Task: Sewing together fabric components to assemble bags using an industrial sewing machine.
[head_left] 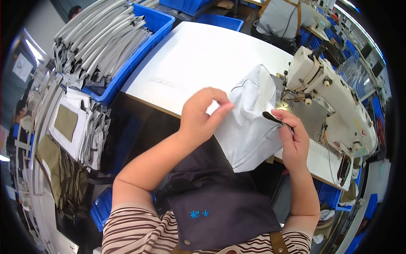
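A white fabric piece [249, 139] with dark seam lines hangs over the front edge of the white tabletop, just left of a sewing machine's needle area [283, 101]. My right hand [292, 135] grips it at a folded dark olive strip [272, 119] along its right side. My left hand [207, 112] is curled with thumb and index together at the fabric's left side; whatever is between those fingertips is too hidden to make out.
A blue bin [163, 31] at back left holds grey curved pieces. Below it lie stacked white and olive panels [63, 120]. The white sewing machine [325, 84] occupies the right. A co-worker [277, 21] sits beyond the table. Another blue bin [99, 209] stands low at left.
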A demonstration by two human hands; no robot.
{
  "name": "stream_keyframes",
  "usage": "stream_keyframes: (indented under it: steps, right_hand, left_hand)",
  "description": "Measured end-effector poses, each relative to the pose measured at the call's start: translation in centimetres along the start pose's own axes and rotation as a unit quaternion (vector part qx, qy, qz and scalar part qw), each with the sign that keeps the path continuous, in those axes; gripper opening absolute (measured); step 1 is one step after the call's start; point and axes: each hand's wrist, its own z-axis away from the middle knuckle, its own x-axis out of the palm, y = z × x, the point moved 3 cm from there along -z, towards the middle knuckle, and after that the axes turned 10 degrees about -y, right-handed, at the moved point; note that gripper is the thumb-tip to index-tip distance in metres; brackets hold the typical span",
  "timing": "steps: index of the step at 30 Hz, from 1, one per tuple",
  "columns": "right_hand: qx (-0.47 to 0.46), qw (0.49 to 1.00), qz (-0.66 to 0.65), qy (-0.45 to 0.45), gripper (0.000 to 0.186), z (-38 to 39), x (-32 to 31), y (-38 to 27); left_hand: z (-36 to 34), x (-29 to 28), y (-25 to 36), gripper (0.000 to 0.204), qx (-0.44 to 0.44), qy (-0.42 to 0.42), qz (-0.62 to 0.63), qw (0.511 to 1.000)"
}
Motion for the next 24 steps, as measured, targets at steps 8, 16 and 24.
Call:
stream_keyframes:
  steps: [8, 16, 24]
  right_hand:
    - [0.023, 0.997, -0.038, -0.061, 0.015, 0.4, 1.2, 0.0]
    - [-0.027, 0.998, 0.035, -0.034, 0.011, 0.2, 0.7, -0.5]
    - [-0.059, 0.988, 0.138, -0.017, 0.005, -0.3, 1.5, -1.4]
  left_hand:
    - [0.1, 3.5, 1.2, 0.042, 0.034, 0.012, -0.124, 0.992]
    - [-1.3, 1.5, 1.1, 0.021, 0.095, -0.011, -0.266, 0.959]
    - [-2.1, -0.6, 2.9, 0.025, 0.034, -0.071, -0.054, 0.995]
